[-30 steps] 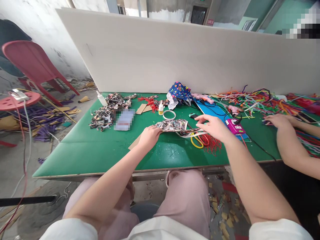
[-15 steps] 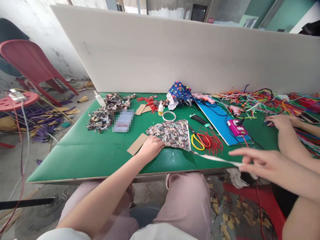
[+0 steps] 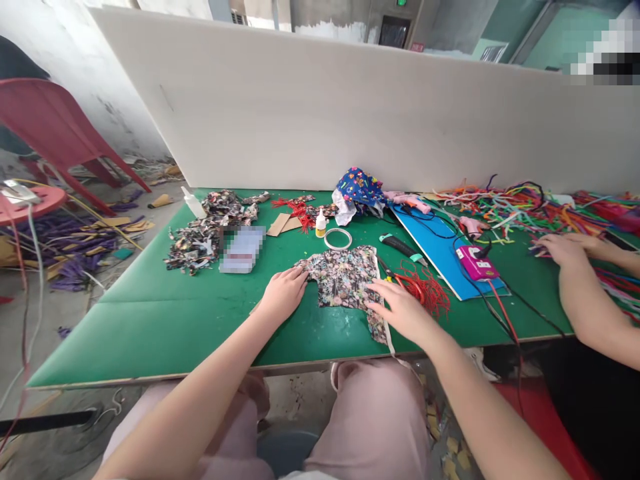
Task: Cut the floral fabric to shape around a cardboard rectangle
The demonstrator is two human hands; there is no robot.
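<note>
A dark floral cloth piece (image 3: 343, 280) lies on the green table (image 3: 200, 327) in front of me, with a pale strip along its right edge that hangs over the table's front. My left hand (image 3: 286, 293) rests at the cloth's left end, fingertips on it, over a mostly covered cardboard piece. On the cloth's right side lies my right hand (image 3: 400, 307), its fingers apart and touching the fabric. Scissors, partly hidden by this hand, lie beside red strings (image 3: 427, 290). Behind the cloth are a white ring (image 3: 338, 239) and a small glue bottle (image 3: 321, 223).
Floral scraps (image 3: 193, 247) and a blurred-out flat object (image 3: 243, 249) lie left. A cutter (image 3: 400, 247), blue board (image 3: 435, 247) and pink power box (image 3: 477, 263) are right. Another person's hands (image 3: 560, 250) touch colourful strips. A white panel (image 3: 350, 113) stands behind.
My right hand has come left from beyond the cloth onto its right side. The strip now hangs down, and the cloth's lower right part extends toward me. My left hand has shifted slightly left.
</note>
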